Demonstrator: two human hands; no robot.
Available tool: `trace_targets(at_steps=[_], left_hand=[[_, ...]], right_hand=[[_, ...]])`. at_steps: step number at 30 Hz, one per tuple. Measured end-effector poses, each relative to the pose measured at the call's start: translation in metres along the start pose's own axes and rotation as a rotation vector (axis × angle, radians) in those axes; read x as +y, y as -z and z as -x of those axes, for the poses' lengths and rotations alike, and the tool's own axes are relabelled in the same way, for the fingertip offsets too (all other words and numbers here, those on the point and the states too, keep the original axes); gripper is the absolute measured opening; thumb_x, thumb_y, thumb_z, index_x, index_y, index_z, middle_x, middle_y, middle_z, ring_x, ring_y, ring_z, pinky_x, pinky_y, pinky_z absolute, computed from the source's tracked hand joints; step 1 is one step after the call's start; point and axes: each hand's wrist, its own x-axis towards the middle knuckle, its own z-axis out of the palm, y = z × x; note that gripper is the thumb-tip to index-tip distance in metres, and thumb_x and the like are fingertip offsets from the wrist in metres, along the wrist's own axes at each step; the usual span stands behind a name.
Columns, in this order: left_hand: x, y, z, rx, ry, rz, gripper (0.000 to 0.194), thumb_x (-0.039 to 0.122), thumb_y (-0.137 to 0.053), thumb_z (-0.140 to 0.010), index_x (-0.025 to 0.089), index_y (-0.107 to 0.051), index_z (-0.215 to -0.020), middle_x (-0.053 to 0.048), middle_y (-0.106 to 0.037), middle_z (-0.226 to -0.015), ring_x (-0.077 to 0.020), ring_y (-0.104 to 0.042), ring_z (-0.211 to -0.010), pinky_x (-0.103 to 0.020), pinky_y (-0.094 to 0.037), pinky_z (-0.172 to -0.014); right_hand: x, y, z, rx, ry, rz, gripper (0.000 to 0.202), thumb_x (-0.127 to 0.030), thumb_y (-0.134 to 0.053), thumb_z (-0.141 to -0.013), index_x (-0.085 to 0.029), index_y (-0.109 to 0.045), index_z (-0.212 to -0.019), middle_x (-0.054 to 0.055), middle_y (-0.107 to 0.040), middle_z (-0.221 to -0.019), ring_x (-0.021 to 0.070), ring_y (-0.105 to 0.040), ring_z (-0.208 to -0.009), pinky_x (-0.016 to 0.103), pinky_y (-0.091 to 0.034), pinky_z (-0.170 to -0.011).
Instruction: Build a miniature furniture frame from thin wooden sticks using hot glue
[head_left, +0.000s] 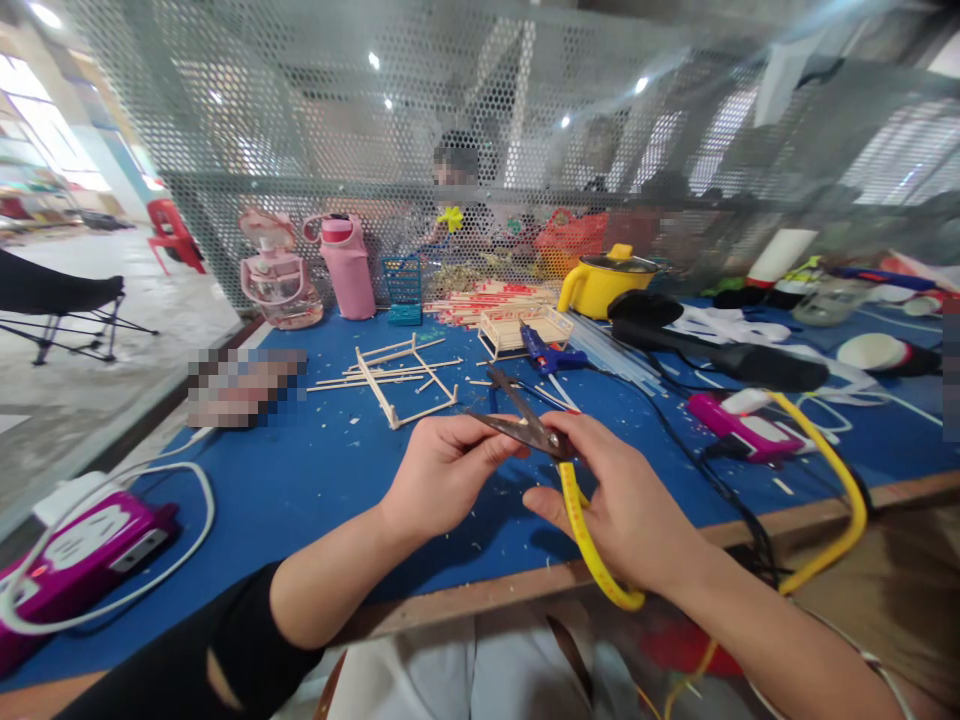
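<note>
My right hand (619,495) is wrapped round the yellow-handled scissors (534,432), whose dark blades stand apart and point to the upper left. Close beside the lower blade, my left hand (450,470) has its thumb and fingers pinched together. Whatever lies between those fingertips is too small to make out. Beyond the hands, a frame of thin wooden sticks (394,412) rests on the blue tabletop (315,500). Behind the scissors sit a blue glue gun (551,352) and a small wooden tray (504,335) built of sticks.
A pile of red-tipped sticks (487,303) lies before the perforated metal screen (300,130). Pink bottles (349,270) and a yellow pot (604,285) stand at the back. Purple power strips (139,540) and cables lie on both sides. A person is visible behind the screen.
</note>
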Motion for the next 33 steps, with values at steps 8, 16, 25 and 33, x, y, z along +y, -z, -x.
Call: trace_targets(at_steps=[8,16,25,33], left_hand=[[-0.003,-0.017,0.013,-0.125,-0.093,-0.247,0.02,0.026,-0.057,-0.086,0.023,-0.075,-0.094,-0.003,-0.076,-0.085,-0.016,-0.068,-0.074,-0.023,-0.05,-0.069],[-0.015,-0.008,-0.002,0.14,0.143,-0.012,0.03,0.041,-0.058,-0.085,0.015,-0.071,-0.095,-0.003,-0.071,-0.071,-0.0092,-0.051,-0.053,-0.021,-0.043,-0.053],[-0.012,-0.004,-0.001,0.161,0.096,0.028,0.031,0.043,-0.049,-0.09,0.016,-0.063,-0.09,0.002,-0.055,-0.062,-0.0075,-0.047,-0.057,-0.019,-0.036,-0.054],[-0.012,-0.003,-0.001,0.142,0.097,0.007,0.032,0.044,-0.047,-0.091,0.017,-0.063,-0.091,0.001,-0.059,-0.063,-0.0091,-0.049,-0.06,-0.02,-0.039,-0.058]], right_hand=[[0.003,0.004,-0.01,-0.009,-0.011,0.012,0.031,-0.024,-0.062,-0.074,-0.022,-0.06,-0.106,0.005,-0.069,-0.094,0.0209,-0.065,-0.08,0.031,-0.049,-0.073],[0.011,-0.002,-0.025,0.034,-0.326,-0.471,0.043,-0.018,-0.058,-0.066,-0.025,-0.037,-0.104,-0.007,-0.049,-0.066,0.0132,-0.05,-0.056,0.025,-0.042,-0.052],[0.023,-0.023,0.002,0.198,-0.504,-0.618,0.034,-0.02,-0.057,-0.066,-0.023,-0.04,-0.095,0.0,-0.059,-0.079,0.0165,-0.062,-0.067,0.028,-0.05,-0.056],[0.025,-0.003,0.001,0.0,-0.387,-0.335,0.015,-0.022,-0.053,-0.071,-0.022,-0.053,-0.086,0.002,-0.062,-0.073,0.0175,-0.061,-0.063,0.031,-0.051,-0.059]])
